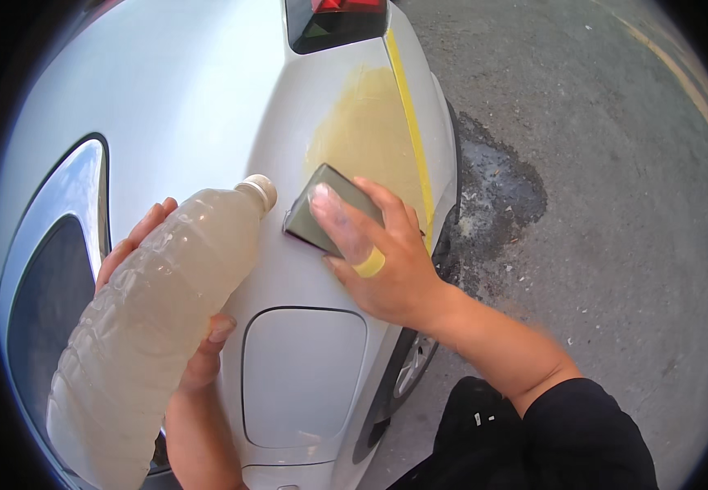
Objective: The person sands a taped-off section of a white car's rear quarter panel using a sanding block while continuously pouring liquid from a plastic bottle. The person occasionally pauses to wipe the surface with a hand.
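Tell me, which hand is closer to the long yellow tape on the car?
Right. The right hand, holding a dark block, is beside the yellow tape's lower end; the left hand, holding a bottle, is farther left.

On my feed, a plain black sleeve (586, 433) ended near the right elbow, leaving the forearm (497, 347) bare. I saw a yellow band (369, 263) circling the thumb of the right hand (399, 269). The left hand (201, 367) wore no glove. Lower down, I made out black clothing (472, 453) with small, whitish marks (478, 419).
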Demonstrator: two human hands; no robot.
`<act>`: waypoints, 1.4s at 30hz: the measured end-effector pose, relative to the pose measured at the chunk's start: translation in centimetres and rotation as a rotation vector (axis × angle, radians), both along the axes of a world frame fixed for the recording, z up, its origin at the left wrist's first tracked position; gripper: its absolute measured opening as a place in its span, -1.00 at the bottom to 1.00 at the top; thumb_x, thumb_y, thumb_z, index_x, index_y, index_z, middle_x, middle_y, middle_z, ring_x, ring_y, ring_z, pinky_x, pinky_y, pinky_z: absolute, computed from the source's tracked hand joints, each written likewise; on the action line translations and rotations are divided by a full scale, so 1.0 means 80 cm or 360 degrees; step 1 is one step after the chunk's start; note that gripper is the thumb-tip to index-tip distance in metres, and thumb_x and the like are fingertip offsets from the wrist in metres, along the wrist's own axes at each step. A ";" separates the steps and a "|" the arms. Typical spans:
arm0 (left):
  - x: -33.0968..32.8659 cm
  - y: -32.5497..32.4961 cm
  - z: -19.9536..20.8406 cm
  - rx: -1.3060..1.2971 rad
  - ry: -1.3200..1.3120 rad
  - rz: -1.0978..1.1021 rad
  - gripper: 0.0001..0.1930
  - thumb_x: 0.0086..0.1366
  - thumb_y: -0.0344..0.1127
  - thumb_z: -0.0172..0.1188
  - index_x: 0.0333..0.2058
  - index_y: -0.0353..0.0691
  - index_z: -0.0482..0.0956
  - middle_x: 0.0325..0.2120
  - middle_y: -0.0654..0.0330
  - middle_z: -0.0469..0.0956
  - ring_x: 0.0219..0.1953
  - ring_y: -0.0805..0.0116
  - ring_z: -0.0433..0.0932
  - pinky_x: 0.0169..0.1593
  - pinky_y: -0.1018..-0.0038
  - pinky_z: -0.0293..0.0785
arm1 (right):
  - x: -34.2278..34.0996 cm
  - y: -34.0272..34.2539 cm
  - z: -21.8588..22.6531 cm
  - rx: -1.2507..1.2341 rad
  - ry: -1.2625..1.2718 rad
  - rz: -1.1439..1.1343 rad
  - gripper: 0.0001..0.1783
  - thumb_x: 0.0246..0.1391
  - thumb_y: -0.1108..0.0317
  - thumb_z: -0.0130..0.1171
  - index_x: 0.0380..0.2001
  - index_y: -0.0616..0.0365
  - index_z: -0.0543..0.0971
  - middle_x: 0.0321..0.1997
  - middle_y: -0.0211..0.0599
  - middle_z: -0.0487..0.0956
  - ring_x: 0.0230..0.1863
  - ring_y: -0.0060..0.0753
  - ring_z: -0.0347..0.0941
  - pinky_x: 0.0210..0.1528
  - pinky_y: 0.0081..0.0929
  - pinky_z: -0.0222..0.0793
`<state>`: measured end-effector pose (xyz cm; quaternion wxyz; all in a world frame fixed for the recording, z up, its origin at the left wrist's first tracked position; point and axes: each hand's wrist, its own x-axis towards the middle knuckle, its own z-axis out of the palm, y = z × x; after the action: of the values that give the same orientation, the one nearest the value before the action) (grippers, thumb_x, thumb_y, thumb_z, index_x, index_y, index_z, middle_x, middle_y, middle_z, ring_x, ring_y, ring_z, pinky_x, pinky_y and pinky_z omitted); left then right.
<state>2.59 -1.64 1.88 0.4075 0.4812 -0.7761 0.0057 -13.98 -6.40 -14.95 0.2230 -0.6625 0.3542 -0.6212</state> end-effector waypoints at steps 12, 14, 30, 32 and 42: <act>-0.005 0.005 0.002 0.0011 0.0014 0.0013 0.01 -0.05 0.12 0.61 0.27 -0.11 0.23 0.21 -0.08 0.42 0.30 -0.02 0.39 0.30 0.06 0.42 | -0.004 0.005 0.002 -0.0190 0.0036 0.0048 -0.29 0.00 0.49 0.34 0.27 -0.09 0.44 0.30 -0.44 0.49 0.26 0.07 0.34 0.13 -0.06 0.31; -0.010 0.003 0.003 0.0024 0.0001 0.0017 0.02 -0.07 0.13 0.61 0.27 -0.12 0.23 0.21 -0.09 0.41 0.30 -0.02 0.39 0.30 0.06 0.43 | -0.016 0.057 -0.055 -0.0284 0.0081 0.0100 -0.28 -0.01 0.49 0.34 0.27 -0.09 0.43 0.34 -0.40 0.45 0.26 0.10 0.34 0.12 -0.04 0.31; -0.008 0.000 0.003 0.0021 -0.0093 -0.0041 0.03 -0.05 0.19 0.58 0.27 -0.15 0.22 0.20 -0.14 0.42 0.27 -0.03 0.43 0.26 0.08 0.48 | -0.020 0.063 -0.078 -0.0003 -0.0045 0.0191 -0.14 -0.13 0.39 0.45 0.32 0.06 0.38 0.37 -0.30 0.41 0.34 0.14 0.24 0.22 0.02 0.24; -0.013 0.001 -0.004 0.0053 -0.0042 -0.0007 0.03 -0.05 0.20 0.58 0.28 -0.15 0.22 0.20 -0.14 0.43 0.27 -0.03 0.43 0.26 0.08 0.48 | -0.021 0.023 -0.074 -0.0119 -0.0002 0.0071 -0.15 -0.12 0.38 0.44 0.32 0.05 0.38 0.35 -0.28 0.43 0.34 0.13 0.25 0.22 0.02 0.24; -0.010 0.001 -0.002 0.0055 -0.0098 -0.0035 0.05 -0.09 0.20 0.60 0.27 -0.13 0.23 0.19 -0.13 0.44 0.26 -0.03 0.44 0.27 0.06 0.46 | -0.030 0.044 -0.083 0.0059 -0.0054 0.0118 -0.25 -0.01 0.35 0.37 0.29 0.13 0.40 0.31 -0.22 0.46 0.34 0.10 0.25 0.31 -0.01 0.16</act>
<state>1.76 -1.52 1.69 0.3751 0.4792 -0.7935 0.0028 -16.35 -2.88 -21.56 0.2641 -0.6602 0.3371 -0.6171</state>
